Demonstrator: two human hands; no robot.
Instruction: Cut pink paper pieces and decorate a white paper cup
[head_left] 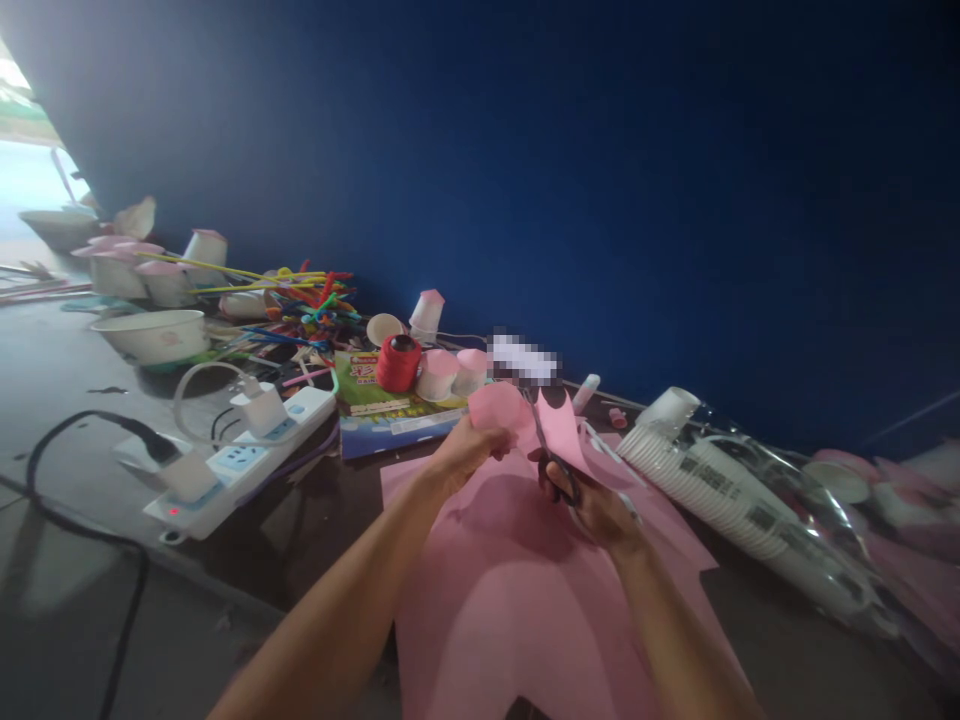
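While left fingers (493,438) pinch, right (556,480) curl.

The one camera looks from the person's head, above and behind the left hand (486,440) and right hand (589,497), facing forward and down. It is near enough that both forearms (356,585) run in from the bottom edge. The view is wide, taking in the tabletop (251,565) on either side of the hands and, beyond them, a blue wall (525,180), whose base slants down rightward.
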